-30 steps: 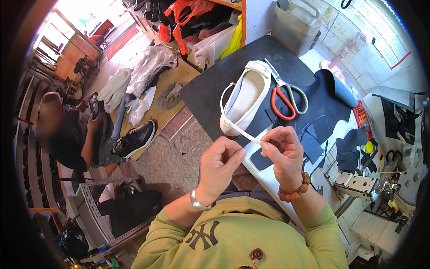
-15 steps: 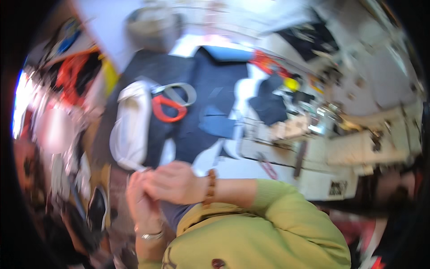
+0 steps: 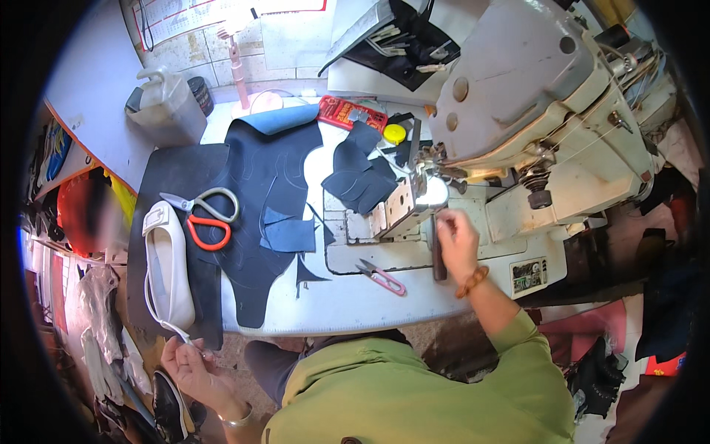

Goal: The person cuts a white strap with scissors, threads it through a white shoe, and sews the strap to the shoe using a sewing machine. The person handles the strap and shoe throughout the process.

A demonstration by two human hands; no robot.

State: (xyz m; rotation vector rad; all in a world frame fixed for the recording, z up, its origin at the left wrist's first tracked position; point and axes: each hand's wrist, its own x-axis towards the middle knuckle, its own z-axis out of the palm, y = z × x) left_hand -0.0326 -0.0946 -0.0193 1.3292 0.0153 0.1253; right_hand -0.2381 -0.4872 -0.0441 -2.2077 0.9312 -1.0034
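Observation:
A white flat shoe (image 3: 171, 270) with a buckle at its upper end lies at the left of the table, its narrow white strap (image 3: 171, 328) trailing over the front edge. At that loose end, my left hand (image 3: 194, 372) pinches the strap, just off the table. My right hand (image 3: 460, 243) is at the post bed (image 3: 403, 207) of a sewing machine (image 3: 518, 89), beside a dark upright bar (image 3: 438, 255). Its fingers are curled together; anything between them is hidden. Scissors (image 3: 207, 220) with one orange and one grey handle lie beside the shoe.
Dark cut-out material (image 3: 255, 285) covers the table's left half. Pink thread snips (image 3: 383, 278) lie near the front edge. Further back are a plastic jug (image 3: 168, 111), a red packet (image 3: 350, 113), a yellow round lid (image 3: 395, 134) and a black holder (image 3: 403, 48) of tools.
My hands were together at the strap's end. My right hand has moved away right to the machine, while my left hand stays by the strap, slightly lower. The view has shifted and sharpened.

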